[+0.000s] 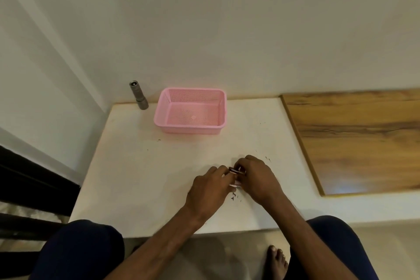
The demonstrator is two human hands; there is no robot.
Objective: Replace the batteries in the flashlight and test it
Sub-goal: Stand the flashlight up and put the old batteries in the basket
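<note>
Basket: pink mesh basket (218, 110) sits at the back of the white table (136, 177)
Flashlight: grey flashlight (138, 96) stands upright just left of the basket, by the wall
Batteries: dark batteries (236, 170) lie well in front of the basket, pinched between both hands
Left hand: left hand (208, 191) curled, fingertips on the batteries
Right hand: right hand (258, 177) closed over their other end

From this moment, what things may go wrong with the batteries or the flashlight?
1. Both hands, left hand and right hand, pinch the small batteries above the table; one may slip and roll away.
2. The flashlight stands upright at the table's far left corner, beside the pink basket; a reach there might topple it.
</note>
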